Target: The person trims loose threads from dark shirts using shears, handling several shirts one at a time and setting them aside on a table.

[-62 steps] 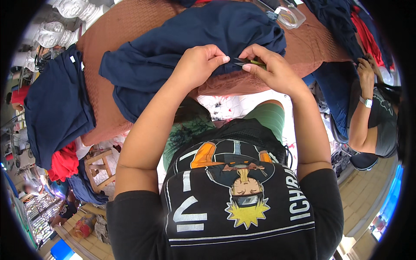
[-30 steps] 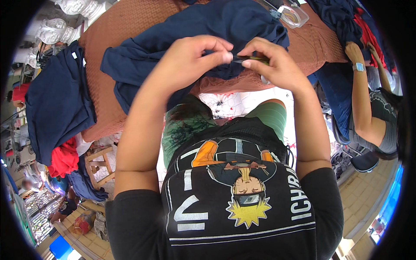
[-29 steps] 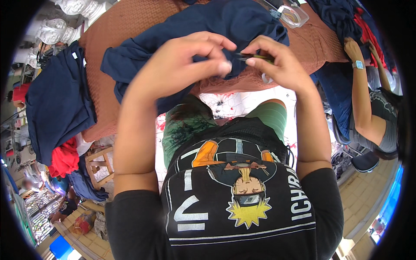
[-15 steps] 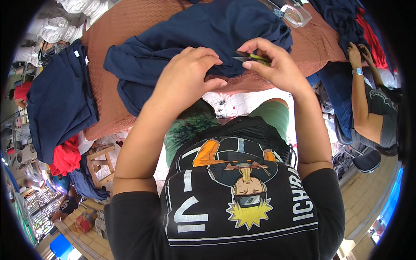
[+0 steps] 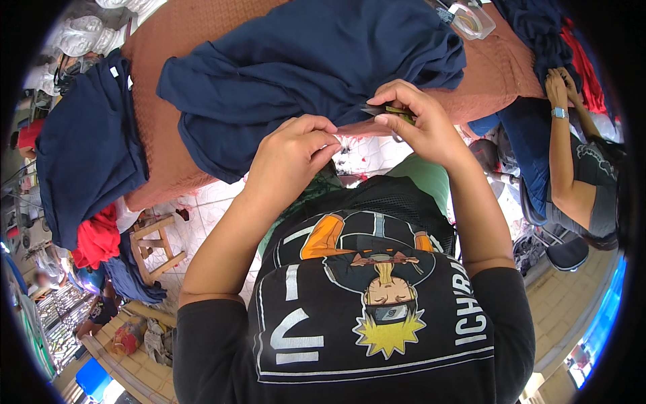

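Snips [image 5: 393, 110] gripped in R hand [image 5: 425, 126], nr edge of navy cloth [image 5: 316, 57]. L hand [image 5: 291, 149] fingertips held close; can't tell if anything's pinched. Cloth bunched on brown tbl [image 5: 202, 20], far of hands.

A brown cover [image 5: 168, 40] drapes the table. On it, at the far right, sits a clear tub [image 5: 486, 25]. Dark blue clothes [image 5: 94, 155] hang at the left, with red cloth [image 5: 96, 241] below them, near a wooden stool [image 5: 167, 267]. White ornate posts [image 5: 84, 35] stand at upper left. Red and dark scraps litter the tiled floor [image 5: 202, 214]. At the right, a co-worker [image 5: 575, 192] wears a dark top and a watch [image 5: 559, 113], near more red cloth. A blue object [image 5: 93, 378] shows at lower left.
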`<move>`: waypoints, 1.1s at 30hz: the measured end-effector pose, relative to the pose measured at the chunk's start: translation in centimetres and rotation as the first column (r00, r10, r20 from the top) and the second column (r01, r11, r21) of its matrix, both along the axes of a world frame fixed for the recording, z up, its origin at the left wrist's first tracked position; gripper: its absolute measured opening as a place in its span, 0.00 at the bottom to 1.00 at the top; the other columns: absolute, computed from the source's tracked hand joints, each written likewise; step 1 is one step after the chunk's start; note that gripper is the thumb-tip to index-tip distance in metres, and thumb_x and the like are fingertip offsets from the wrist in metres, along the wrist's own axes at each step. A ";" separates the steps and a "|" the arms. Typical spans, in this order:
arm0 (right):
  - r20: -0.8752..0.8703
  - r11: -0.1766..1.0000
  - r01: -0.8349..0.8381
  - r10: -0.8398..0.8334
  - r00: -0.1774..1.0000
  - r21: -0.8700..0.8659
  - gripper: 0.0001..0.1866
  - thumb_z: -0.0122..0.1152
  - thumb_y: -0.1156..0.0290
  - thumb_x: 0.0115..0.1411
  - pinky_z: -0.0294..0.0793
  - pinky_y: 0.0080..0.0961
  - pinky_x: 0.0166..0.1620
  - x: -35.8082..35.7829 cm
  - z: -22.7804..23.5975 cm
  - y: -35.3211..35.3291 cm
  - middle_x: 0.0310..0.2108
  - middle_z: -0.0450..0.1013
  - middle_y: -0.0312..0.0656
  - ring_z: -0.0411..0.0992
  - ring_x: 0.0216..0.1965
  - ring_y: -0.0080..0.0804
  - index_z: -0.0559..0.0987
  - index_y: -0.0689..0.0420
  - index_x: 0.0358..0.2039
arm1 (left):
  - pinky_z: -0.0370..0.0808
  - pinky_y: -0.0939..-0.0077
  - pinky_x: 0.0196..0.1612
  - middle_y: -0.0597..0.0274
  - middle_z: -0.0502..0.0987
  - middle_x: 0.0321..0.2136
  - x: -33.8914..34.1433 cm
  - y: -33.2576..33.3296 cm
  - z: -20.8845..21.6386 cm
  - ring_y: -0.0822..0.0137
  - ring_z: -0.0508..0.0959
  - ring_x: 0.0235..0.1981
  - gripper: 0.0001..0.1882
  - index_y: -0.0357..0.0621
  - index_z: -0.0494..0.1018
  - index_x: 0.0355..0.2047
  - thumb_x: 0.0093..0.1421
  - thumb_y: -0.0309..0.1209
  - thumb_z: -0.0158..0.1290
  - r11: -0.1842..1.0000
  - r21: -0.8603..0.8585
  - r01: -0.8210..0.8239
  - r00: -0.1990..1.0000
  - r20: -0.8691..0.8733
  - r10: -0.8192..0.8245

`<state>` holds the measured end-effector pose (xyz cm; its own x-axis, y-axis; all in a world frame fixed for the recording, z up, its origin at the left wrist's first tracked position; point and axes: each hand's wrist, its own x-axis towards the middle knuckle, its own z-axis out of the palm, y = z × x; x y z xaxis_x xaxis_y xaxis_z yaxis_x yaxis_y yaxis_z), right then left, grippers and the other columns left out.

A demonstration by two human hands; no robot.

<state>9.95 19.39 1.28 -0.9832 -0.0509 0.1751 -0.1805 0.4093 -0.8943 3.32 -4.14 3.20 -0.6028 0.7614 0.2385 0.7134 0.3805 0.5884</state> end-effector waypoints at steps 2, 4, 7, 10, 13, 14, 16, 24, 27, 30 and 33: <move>-0.084 0.995 0.025 -0.017 0.996 0.096 0.12 0.64 0.74 0.55 0.73 0.25 0.40 0.4 0.1 -0.4 0.40 0.72 0.41 0.74 0.35 0.31 0.76 0.59 0.41 | 0.77 0.76 0.37 0.62 0.79 0.38 0.1 -0.1 -0.2 0.65 0.80 0.36 0.05 0.40 0.80 0.30 0.52 0.26 0.62 1.000 0.001 0.010 1.000 -0.012 -0.010; -0.109 0.987 0.051 -0.035 0.993 0.153 0.13 0.65 0.74 0.54 0.74 0.28 0.39 1.1 0.4 -0.9 0.42 0.71 0.41 0.75 0.35 0.35 0.76 0.58 0.41 | 0.77 0.76 0.38 0.61 0.79 0.39 0.4 0.0 -0.4 0.66 0.80 0.38 0.06 0.41 0.80 0.31 0.52 0.25 0.62 1.000 0.027 0.000 1.000 0.017 0.000; -0.087 0.975 0.070 -0.053 0.995 0.211 0.13 0.65 0.74 0.53 0.75 0.33 0.35 1.6 0.7 -1.6 0.42 0.70 0.41 0.75 0.35 0.38 0.76 0.56 0.40 | 0.77 0.76 0.40 0.61 0.78 0.42 0.6 0.1 -0.6 0.66 0.80 0.39 0.07 0.40 0.80 0.32 0.51 0.25 0.63 0.999 0.049 -0.009 0.998 0.066 0.006; -0.136 0.948 0.067 -0.025 0.990 0.310 0.13 0.65 0.75 0.53 0.74 0.31 0.34 1.7 0.3 -2.0 0.43 0.69 0.42 0.75 0.34 0.37 0.77 0.57 0.40 | 0.77 0.76 0.40 0.61 0.78 0.43 0.7 0.1 -0.6 0.66 0.80 0.40 0.07 0.40 0.80 0.32 0.51 0.25 0.63 0.998 0.054 -0.013 0.995 0.101 0.008; -0.182 0.934 0.068 -0.003 0.983 0.351 0.14 0.64 0.78 0.53 0.73 0.24 0.34 1.4 -0.1 -2.1 0.45 0.69 0.43 0.73 0.34 0.32 0.78 0.57 0.42 | 0.76 0.74 0.41 0.62 0.77 0.43 0.8 0.1 -0.7 0.65 0.79 0.41 0.07 0.42 0.81 0.31 0.49 0.26 0.63 0.997 0.073 -0.002 0.996 0.093 -0.005; -0.178 0.936 0.075 -0.013 0.984 0.343 0.14 0.64 0.78 0.52 0.72 0.25 0.34 1.3 0.0 -2.2 0.44 0.69 0.42 0.73 0.33 0.32 0.78 0.57 0.42 | 0.75 0.73 0.42 0.63 0.76 0.43 0.8 0.1 -0.7 0.65 0.78 0.41 0.08 0.43 0.81 0.31 0.49 0.26 0.64 0.997 0.082 0.004 0.996 0.085 -0.011; -0.174 0.937 0.090 -0.031 0.984 0.338 0.13 0.64 0.76 0.53 0.73 0.28 0.34 1.2 0.0 -2.3 0.43 0.70 0.42 0.73 0.33 0.36 0.78 0.57 0.41 | 0.72 0.70 0.45 0.65 0.76 0.43 1.0 0.1 0.0 0.64 0.76 0.42 0.07 0.45 0.81 0.30 0.48 0.28 0.64 0.999 0.032 -0.006 1.000 -0.012 0.007; -0.160 0.962 0.086 -0.045 0.986 0.260 0.12 0.63 0.73 0.54 0.74 0.34 0.33 1.2 1.3 -2.2 0.41 0.71 0.41 0.75 0.33 0.42 0.76 0.56 0.40 | 0.61 0.65 0.50 0.70 0.75 0.38 -0.6 -2.0 4.1 0.63 0.71 0.44 0.07 0.52 0.81 0.25 0.43 0.32 0.66 0.985 -0.050 0.166 0.981 -0.092 -0.170; -0.105 0.975 0.056 -0.034 0.994 0.217 0.12 0.62 0.74 0.54 0.74 0.33 0.33 1.1 1.8 -2.6 0.40 0.71 0.41 0.75 0.34 0.42 0.76 0.56 0.40 | 0.61 0.65 0.50 0.70 0.75 0.38 -0.3 -2.0 4.5 0.64 0.71 0.43 0.07 0.52 0.81 0.25 0.43 0.32 0.66 0.987 -0.061 0.148 0.985 -0.084 -0.152; -0.156 0.967 0.055 -0.016 0.988 0.249 0.12 0.62 0.74 0.55 0.74 0.33 0.33 1.1 1.3 -2.8 0.40 0.71 0.41 0.74 0.35 0.43 0.76 0.57 0.40 | 0.61 0.66 0.50 0.70 0.75 0.39 0.1 -1.7 4.2 0.64 0.71 0.43 0.07 0.52 0.81 0.25 0.43 0.32 0.66 0.988 -0.054 0.144 0.987 -0.058 -0.148; -0.163 0.967 0.056 -0.015 0.987 0.247 0.11 0.62 0.74 0.55 0.73 0.35 0.33 1.1 1.4 -2.9 0.39 0.71 0.42 0.74 0.35 0.44 0.76 0.57 0.40 | 0.60 0.66 0.51 0.71 0.74 0.38 0.3 -1.5 3.8 0.65 0.71 0.43 0.07 0.52 0.81 0.25 0.44 0.31 0.66 0.989 -0.045 0.142 0.988 -0.060 -0.145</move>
<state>11.09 16.50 2.69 -0.9460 -0.0787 0.3146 -0.2926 0.6251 -0.7236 3.65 -5.69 7.04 -0.4714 0.8488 0.2395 0.7976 0.2944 0.5266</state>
